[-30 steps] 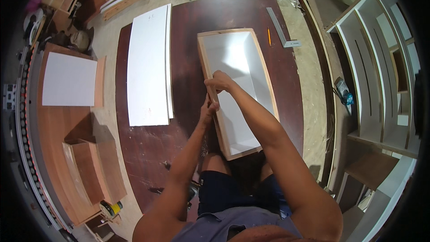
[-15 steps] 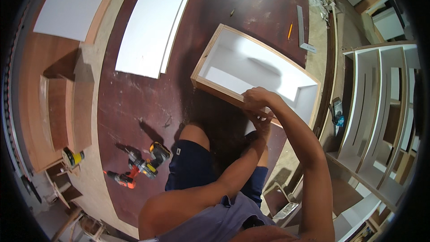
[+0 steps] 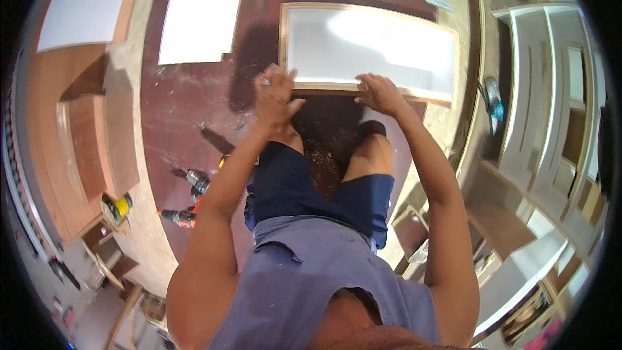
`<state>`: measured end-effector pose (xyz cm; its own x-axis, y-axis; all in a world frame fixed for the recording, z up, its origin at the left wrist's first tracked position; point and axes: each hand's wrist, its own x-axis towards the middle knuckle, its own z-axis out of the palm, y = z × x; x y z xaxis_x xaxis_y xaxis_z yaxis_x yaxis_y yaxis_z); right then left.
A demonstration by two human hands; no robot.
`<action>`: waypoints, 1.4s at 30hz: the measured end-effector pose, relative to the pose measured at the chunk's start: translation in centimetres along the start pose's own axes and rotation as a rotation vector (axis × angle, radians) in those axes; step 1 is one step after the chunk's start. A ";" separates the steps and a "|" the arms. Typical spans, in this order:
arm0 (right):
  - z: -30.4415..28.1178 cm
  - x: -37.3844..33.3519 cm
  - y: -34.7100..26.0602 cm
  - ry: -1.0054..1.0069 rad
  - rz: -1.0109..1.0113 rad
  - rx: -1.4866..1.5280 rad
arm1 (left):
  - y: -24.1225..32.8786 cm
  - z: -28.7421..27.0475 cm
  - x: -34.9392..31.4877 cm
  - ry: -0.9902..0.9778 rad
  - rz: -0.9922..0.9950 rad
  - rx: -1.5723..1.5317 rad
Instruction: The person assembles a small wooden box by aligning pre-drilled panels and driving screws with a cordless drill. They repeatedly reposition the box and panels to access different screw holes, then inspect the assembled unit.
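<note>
Gripping the near edge of a shallow, open wooden box with a white inside, the person stands over it in the head view, both hands on its plywood-coloured near wall; the box lies flat on a dark reddish-brown board, just ahead of the knees. The left hand is closed over the near-left corner, fingers curled onto the rim, while the right hand is clamped further along the same wall, thumb toward the body. By my reading the step in hand is shifting or squaring the box on the board, and the next move would call for an even pull from both hands so the frame does not rack. Two cordless drills lie on the board by the left leg, and a white panel lies beyond. Half a second ago only one hand showed on the rim and the box sat skewed; now it lies square across the view.
</note>
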<state>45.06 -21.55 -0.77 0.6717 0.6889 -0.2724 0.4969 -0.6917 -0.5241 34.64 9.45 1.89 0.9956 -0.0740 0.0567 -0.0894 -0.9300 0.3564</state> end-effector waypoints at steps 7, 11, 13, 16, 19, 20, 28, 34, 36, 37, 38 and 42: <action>-5.7 -13.0 11.3 -0.039 0.373 -0.722 | -2.0 1.1 2.5 -0.095 0.405 0.328; -6.6 -14.3 15.5 -0.017 0.221 -0.776 | -3.4 4.7 4.2 -0.115 0.490 0.295; -6.9 -14.4 14.7 -0.053 0.189 -0.698 | -3.8 4.7 3.5 -0.125 0.483 0.205; -6.9 -14.7 15.0 -0.001 0.142 -0.631 | -3.5 4.0 3.7 -0.150 0.503 0.171; -6.4 -15.2 16.2 0.068 0.089 -0.598 | -4.1 4.3 3.8 -0.143 0.538 0.090; -5.9 -15.5 16.1 0.093 0.068 -0.585 | -4.0 4.2 3.9 -0.130 0.564 0.110; -6.1 -13.3 16.7 0.062 0.114 -0.687 | -3.5 5.1 0.6 -0.123 0.522 0.149; -8.5 -7.2 15.0 -0.135 0.378 -1.019 | 2.4 8.9 -4.9 -0.087 0.228 0.171; -8.4 -4.5 9.0 -0.149 0.437 -0.935 | 4.4 9.5 -5.6 -0.100 0.181 0.193; -7.3 -3.9 5.7 -0.095 0.406 -0.777 | 5.4 9.5 -6.1 -0.109 0.157 0.198; -5.7 -3.8 2.3 -0.033 0.279 -0.664 | 6.3 9.2 -6.5 -0.125 0.151 0.188; 1.1 -4.5 -11.4 0.183 -0.001 -0.333 | 5.1 5.4 -8.4 -0.016 0.171 0.097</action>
<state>35.75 -16.57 5.49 0.7431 0.6605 -0.1075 0.6288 -0.7442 -0.2252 26.00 3.34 -1.79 0.9664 -0.2393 0.0938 -0.2556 -0.9335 0.2516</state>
